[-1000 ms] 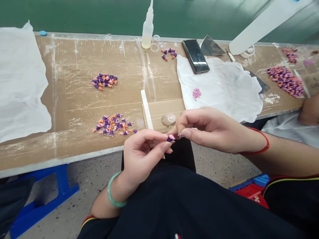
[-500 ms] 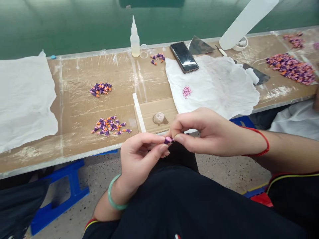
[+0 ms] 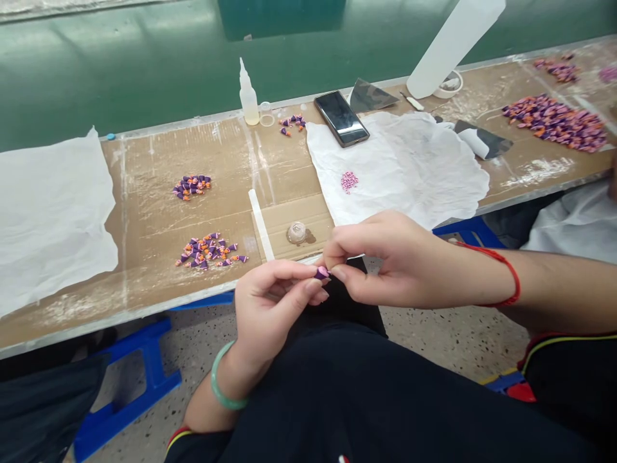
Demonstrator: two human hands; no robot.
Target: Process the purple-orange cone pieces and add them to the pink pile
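Note:
My left hand pinches a small purple cone piece between thumb and fingers, over my lap just off the table edge. My right hand meets it from the right, its fingertips pressed on the same piece. A green bangle sits on my left wrist, a red cord on my right. On the table in front lie a near pile of purple and orange pieces, a second pile farther back, and a small heap of pink bits on white paper.
A glue bottle, a phone, a clear blob of glue on cardboard and a white strip lie on the table. A big pile of pieces sits far right, near another person's sleeve. A white sheet covers the left.
Both hands have stayed together on the purple piece, fingers shifting slightly. The view has tilted up and swung, so the table appears lower and further left.

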